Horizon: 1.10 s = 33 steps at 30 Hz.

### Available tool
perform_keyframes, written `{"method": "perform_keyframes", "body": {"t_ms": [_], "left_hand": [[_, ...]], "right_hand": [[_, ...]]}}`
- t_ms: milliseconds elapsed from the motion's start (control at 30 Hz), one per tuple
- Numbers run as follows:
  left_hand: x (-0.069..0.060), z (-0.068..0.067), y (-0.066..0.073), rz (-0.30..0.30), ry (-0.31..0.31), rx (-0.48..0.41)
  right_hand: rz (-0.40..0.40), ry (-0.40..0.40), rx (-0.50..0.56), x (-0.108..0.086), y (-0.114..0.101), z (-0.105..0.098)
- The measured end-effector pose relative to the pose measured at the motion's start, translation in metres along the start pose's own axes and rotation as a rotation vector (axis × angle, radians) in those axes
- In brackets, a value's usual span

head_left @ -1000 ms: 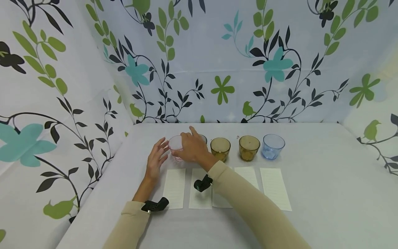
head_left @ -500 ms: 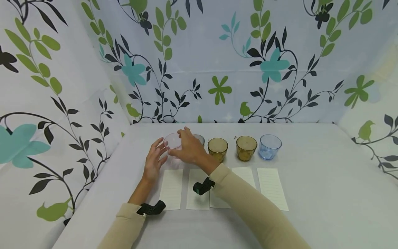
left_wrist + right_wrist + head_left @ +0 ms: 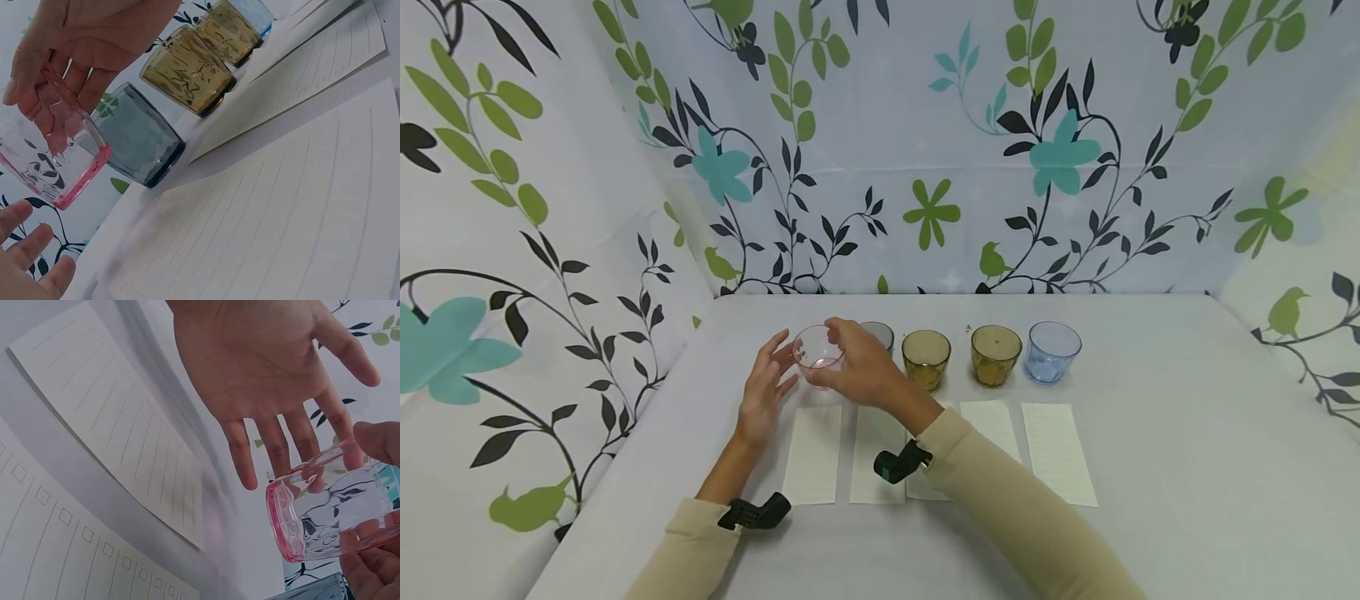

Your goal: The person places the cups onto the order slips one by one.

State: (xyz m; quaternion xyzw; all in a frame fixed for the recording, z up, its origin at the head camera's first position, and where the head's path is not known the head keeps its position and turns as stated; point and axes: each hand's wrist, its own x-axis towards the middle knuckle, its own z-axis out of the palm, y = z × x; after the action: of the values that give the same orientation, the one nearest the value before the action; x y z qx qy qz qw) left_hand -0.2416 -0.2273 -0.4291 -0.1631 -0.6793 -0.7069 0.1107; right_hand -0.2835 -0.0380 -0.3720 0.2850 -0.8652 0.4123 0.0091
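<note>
A clear pink-tinted drinking glass is held up off the table at the left end of a row of glasses. My right hand grips it, thumb on the near side and fingers on the far side. In the right wrist view the pink glass shows its thick pink base. My left hand is spread at the glass's left side, palm towards it; whether its fingertips touch the glass I cannot tell. Beside the right hand stands a grey-blue glass, partly hidden by that hand in the head view.
Two amber glasses and a light blue glass stand upright further right. Several lined paper sheets lie in a row in front of the glasses on the white table. A leaf-patterned cloth hangs behind.
The pink glass has risen off the table in my right hand and shifted slightly left. My left forearm has drawn a little back towards me; its fingers stay beside the glass.
</note>
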Motion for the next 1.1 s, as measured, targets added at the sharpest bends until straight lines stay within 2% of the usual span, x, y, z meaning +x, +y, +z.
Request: {"method": "perform_keyframes", "body": {"t_ms": [167,367,600,833,1100], "left_hand": [[-0.005,0.002,0.002,-0.017,-0.002,0.004],[-0.012,0.003,0.005,-0.046,0.003,-0.044],[-0.021,0.002,0.005,-0.062,-0.028,-0.054],[-0.032,-0.003,0.003,-0.078,-0.036,-0.105],[-0.037,-0.002,0.0,-0.075,-0.068,-0.079]], "right_hand": [[-0.032,0.001,0.018,-0.008,0.0,0.001],[-0.076,-0.025,0.047,-0.017,-0.002,0.006],[-0.058,-0.042,0.071,-0.024,0.0,0.013],[-0.038,-0.046,0.123,-0.03,0.003,0.022],[-0.036,-0.057,0.171,-0.036,0.008,0.031]]}}
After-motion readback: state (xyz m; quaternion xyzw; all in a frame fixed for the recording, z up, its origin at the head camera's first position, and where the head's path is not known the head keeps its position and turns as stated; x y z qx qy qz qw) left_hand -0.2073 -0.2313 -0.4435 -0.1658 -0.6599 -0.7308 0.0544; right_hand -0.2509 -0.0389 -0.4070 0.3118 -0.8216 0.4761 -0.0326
